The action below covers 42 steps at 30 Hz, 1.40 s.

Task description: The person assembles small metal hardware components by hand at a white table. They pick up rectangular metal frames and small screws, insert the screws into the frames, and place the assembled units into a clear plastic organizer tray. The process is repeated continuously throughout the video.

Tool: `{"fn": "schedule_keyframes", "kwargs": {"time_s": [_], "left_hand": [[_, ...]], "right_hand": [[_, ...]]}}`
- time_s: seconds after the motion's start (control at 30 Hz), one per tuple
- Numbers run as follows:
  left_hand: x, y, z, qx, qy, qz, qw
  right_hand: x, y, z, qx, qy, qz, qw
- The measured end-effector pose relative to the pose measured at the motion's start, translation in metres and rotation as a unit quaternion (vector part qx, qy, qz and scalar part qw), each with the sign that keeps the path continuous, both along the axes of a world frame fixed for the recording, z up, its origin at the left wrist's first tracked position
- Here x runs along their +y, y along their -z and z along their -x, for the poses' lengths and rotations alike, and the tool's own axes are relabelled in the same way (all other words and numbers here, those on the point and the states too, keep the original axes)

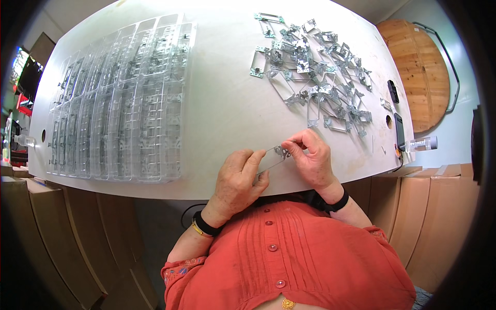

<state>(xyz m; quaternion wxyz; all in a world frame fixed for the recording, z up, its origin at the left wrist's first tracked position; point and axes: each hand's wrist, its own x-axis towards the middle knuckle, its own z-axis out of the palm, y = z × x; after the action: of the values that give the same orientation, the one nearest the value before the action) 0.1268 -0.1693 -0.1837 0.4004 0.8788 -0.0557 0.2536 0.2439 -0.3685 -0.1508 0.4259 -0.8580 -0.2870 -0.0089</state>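
Note:
Between my hands, just above the table's front edge, is a small rectangular metal frame [280,152] with thin side bars. My left hand [239,181] grips its left end, fingers curled round it. At the frame's other end, my right hand [312,156] pinches a detailed metal bracket part between thumb and forefinger. Beyond my right hand lies a loose pile of similar silvery metal frames [302,63], some with greenish ends. To the left stands a clear plastic compartment tray [190,67], its long slots holding rows of metal frames.
The white table [222,88] spans the view. On its right edge are a phone [399,132], a black object [393,91] and a plastic bottle [421,144]; another bottle [24,140] lies far left. Cardboard boxes [49,217] stand below, and a round wooden tabletop [416,72] leans at right.

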Motion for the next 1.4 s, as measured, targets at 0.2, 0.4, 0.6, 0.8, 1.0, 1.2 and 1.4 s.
{"fn": "schedule_keyframes", "kwargs": {"time_s": [0.2,0.4,0.6,0.8,1.0,1.2,1.4], "left_hand": [[-0.001,0.000,0.000,-0.005,-0.007,-0.004,1.000],[-0.002,0.002,0.001,-0.002,-0.032,0.003,0.999],[-0.001,0.001,-0.001,-0.006,-0.029,-0.002,1.000],[-0.001,0.001,0.000,-0.009,-0.029,-0.003,1.000],[0.000,0.001,-0.001,-0.010,-0.025,-0.001,1.000],[-0.001,0.001,0.000,-0.009,-0.025,0.001,1.000],[0.000,0.001,-0.001,-0.009,-0.024,-0.003,1.000]], "right_hand": [[0.001,-0.006,0.002,-0.015,-0.011,-0.027,0.999],[-0.006,-0.019,0.007,-0.016,-0.027,-0.028,0.999],[-0.010,-0.012,0.009,-0.006,-0.027,-0.025,0.999],[-0.010,-0.009,0.009,0.001,-0.020,-0.015,1.000],[-0.009,-0.008,0.010,0.020,-0.007,-0.017,1.000],[-0.006,-0.007,0.010,-0.035,-0.019,-0.002,0.999],[-0.008,-0.006,0.010,-0.003,-0.007,0.018,1.000]]}}
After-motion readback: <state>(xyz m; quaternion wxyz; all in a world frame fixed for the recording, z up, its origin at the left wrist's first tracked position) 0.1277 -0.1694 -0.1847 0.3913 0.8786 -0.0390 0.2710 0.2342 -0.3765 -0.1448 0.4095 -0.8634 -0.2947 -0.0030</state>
